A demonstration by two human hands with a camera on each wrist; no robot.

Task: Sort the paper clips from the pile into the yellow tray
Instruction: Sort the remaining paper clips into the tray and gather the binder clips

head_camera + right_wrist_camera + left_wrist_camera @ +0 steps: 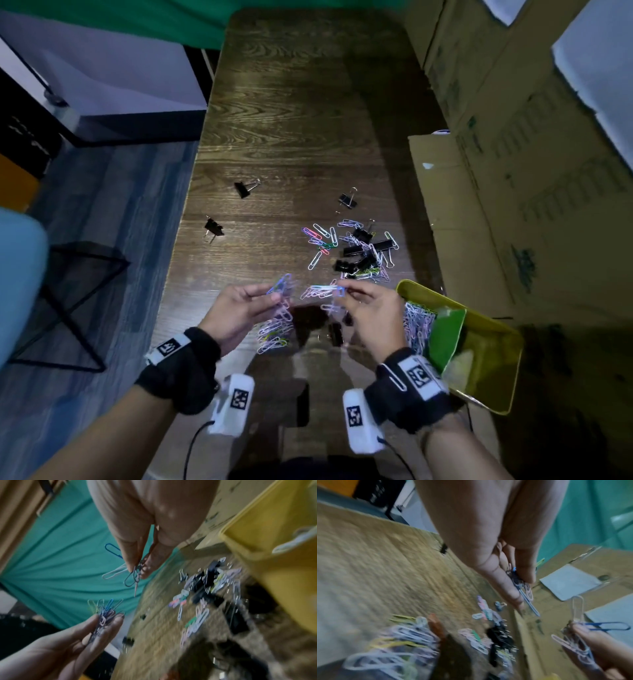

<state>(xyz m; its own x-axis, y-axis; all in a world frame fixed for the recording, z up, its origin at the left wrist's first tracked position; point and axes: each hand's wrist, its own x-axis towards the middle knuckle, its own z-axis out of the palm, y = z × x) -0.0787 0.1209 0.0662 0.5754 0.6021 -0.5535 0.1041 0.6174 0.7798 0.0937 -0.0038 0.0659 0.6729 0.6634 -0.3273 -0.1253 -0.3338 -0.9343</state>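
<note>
Both hands are raised above the wooden table [291, 120], each pinching a bunch of coloured paper clips. My left hand [270, 296] [520, 582] holds a blue and pink cluster [281, 284] [106, 613]. My right hand [346, 291] [139, 566] pinches several clips [325, 291] [573, 635], one of them blue. A mixed pile of paper clips and black binder clips [356, 250] lies beyond the hands. More paper clips [274, 330] lie under my left hand. The yellow tray [493, 387] [274, 568] sits right of my right hand, with many clips [416, 325] inside.
Three loose black binder clips [246, 188] [214, 228] [347, 200] lie farther out on the table. Another binder clip [335, 334] sits between my hands. A green card [447, 337] leans in the tray. Cardboard boxes [513, 171] stand along the right edge.
</note>
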